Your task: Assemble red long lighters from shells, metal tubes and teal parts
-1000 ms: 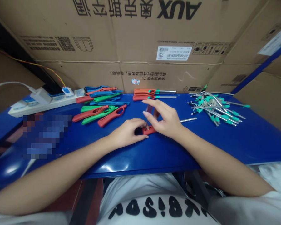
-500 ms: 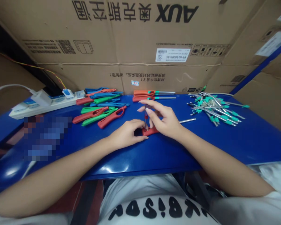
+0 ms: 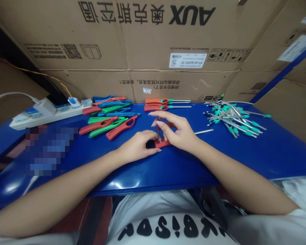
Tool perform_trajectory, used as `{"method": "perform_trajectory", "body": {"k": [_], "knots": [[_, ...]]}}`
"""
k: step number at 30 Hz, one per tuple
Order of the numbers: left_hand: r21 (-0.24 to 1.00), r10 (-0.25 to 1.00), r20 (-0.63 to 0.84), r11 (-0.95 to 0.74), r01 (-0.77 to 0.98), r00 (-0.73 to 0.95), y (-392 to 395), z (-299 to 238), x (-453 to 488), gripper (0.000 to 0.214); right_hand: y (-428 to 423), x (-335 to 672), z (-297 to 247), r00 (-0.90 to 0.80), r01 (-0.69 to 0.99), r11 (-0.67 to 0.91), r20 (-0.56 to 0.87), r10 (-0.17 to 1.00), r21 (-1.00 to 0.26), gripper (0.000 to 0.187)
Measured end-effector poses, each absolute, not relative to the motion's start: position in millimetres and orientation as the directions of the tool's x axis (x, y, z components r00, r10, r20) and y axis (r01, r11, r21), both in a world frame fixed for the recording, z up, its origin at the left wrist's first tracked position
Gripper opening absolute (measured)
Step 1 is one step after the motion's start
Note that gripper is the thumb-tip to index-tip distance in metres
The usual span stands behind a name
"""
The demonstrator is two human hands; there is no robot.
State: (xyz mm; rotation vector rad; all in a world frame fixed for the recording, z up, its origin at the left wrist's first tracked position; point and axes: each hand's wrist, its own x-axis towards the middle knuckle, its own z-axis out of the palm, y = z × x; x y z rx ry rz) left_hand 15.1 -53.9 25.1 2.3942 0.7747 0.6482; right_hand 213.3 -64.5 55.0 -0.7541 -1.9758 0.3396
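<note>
A red long-necked lighter (image 3: 164, 143) lies on the blue table, its metal tube (image 3: 204, 131) pointing right past my right wrist. My left hand (image 3: 140, 145) pinches the end of its handle between thumb and fingers. Above it, my right hand (image 3: 177, 131) is closed round the handle of a small screwdriver (image 3: 158, 131), which stands upright with its tip down on the lighter's handle. My fingers partly cover the screwdriver's grip. The right hand hides the middle of the lighter, and the exact spot under the tip is too small to tell.
Red, green and blue lighter casings (image 3: 109, 124) lie heaped at the back left. Two lighters with tubes (image 3: 156, 101) lie behind my hands. Metal tubes with green parts (image 3: 234, 119) are piled right. A power strip (image 3: 51, 114) stands far left; a cardboard sheet (image 3: 142, 41) closes the back.
My right fingers have shifted slightly round the screwdriver's grip, and the hand sits a touch lower and further left. The left hand and the lighter stay in place.
</note>
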Motion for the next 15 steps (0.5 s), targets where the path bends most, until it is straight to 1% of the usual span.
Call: {"method": "perform_trajectory", "body": {"k": [2, 4, 5, 6, 9, 10, 11, 13, 15], "knots": [[0.621, 0.637, 0.268, -0.688, 0.376, 0.723, -53.9, 25.2, 14.9, 0.018, -63.3, 214.6, 54.1, -0.295, 0.441, 0.76, 0.723, 0.625, -0.477, 0.025], [0.619, 0.631, 0.278, -0.694, 0.368, 0.724, -53.6, 24.8, 14.8, 0.018, -63.3, 215.7, 54.0, -0.283, 0.509, 0.759, 0.755, 0.592, -0.405, 0.026], [0.616, 0.629, 0.283, -0.698, 0.366, 0.723, -53.5, 24.5, 14.7, 0.018, -63.8, 215.7, 54.3, -0.29, 0.509, 0.765, 0.758, 0.584, -0.394, 0.027], [0.612, 0.629, 0.287, -0.701, 0.367, 0.723, -53.4, 24.3, 14.7, 0.019, -64.5, 215.3, 54.8, -0.299, 0.482, 0.772, 0.751, 0.589, -0.414, 0.029], [0.607, 0.632, 0.284, -0.701, 0.374, 0.721, -53.2, 24.2, 14.7, 0.019, -66.5, 212.8, 56.4, -0.325, 0.338, 0.755, 0.683, 0.654, -0.562, 0.033], [0.607, 0.632, 0.279, -0.699, 0.377, 0.723, -53.3, 24.4, 14.6, 0.02, -66.6, 212.3, 56.7, -0.316, 0.321, 0.741, 0.67, 0.671, -0.59, 0.032], [0.608, 0.632, 0.275, -0.698, 0.378, 0.724, -53.4, 24.7, 14.6, 0.02, -66.5, 212.3, 56.8, -0.29, 0.338, 0.735, 0.678, 0.676, -0.588, 0.03], [0.608, 0.629, 0.274, -0.699, 0.376, 0.727, -53.5, 25.2, 14.6, 0.021, -65.6, 213.5, 56.3, -0.227, 0.439, 0.747, 0.743, 0.629, -0.498, 0.025], [0.609, 0.627, 0.278, -0.701, 0.371, 0.727, -53.4, 25.4, 14.6, 0.021, -64.9, 215.3, 55.3, -0.217, 0.536, 0.754, 0.8, 0.559, -0.381, 0.021]]}}
